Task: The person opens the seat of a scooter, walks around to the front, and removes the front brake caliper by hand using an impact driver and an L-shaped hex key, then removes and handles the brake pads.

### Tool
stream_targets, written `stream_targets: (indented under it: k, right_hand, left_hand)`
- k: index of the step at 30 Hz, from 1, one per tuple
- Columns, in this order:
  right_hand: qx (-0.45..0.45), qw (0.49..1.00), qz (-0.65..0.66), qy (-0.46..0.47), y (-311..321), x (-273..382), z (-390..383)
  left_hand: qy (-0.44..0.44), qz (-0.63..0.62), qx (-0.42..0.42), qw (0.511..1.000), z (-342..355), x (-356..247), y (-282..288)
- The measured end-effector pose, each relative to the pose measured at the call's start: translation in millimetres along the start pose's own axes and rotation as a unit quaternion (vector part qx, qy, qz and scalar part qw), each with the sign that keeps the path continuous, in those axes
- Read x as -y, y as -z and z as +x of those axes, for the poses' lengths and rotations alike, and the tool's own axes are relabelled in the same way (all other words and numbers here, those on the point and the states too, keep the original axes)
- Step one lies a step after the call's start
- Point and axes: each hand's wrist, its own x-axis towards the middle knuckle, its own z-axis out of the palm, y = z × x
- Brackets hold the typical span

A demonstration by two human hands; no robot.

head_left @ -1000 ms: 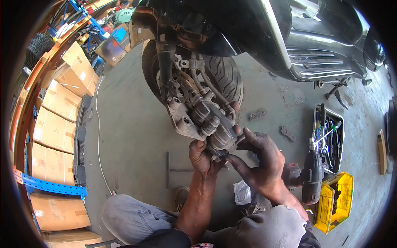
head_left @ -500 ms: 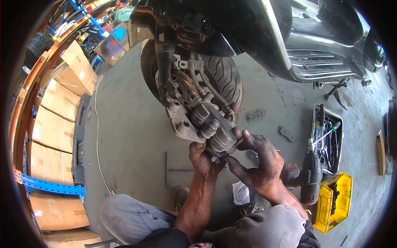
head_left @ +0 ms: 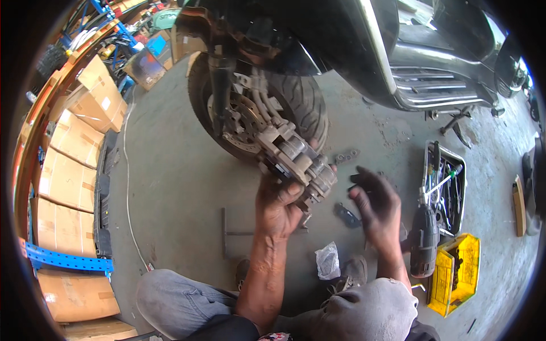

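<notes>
Grey brake caliper [head_left: 298, 165] clamped in left hand [head_left: 278, 202]; right hand [head_left: 375, 207] open, clear beside it.

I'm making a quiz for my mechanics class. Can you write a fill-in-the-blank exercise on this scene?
1. The left hand grips the brake ____ beside the wheel.
2. The right hand is open and holds ____.
3. The tool tray lies to the person's ____.
4. The bin near the drill is ____ in colour.

Missing words: caliper; nothing; right; yellow
</notes>
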Motion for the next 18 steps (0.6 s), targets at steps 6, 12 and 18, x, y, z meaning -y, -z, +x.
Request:
stream_targets:
  k: [6,12,18]
  right_hand:
    - [-0.038,0.917,-0.389,-0.076,65,-157,-37]
    - [0.098,0.820,-0.561,-0.057,18,-217,-49]
    - [0.187,0.895,-0.273,-0.298,36,-209,-45]
  left_hand:
    - [0.070,-0.216,0.051,0.973,-7,-10,3]
    - [0.130,-0.215,0.067,0.966,1,-2,27]
    - [0.136,-0.084,0.050,0.986,10,16,26]
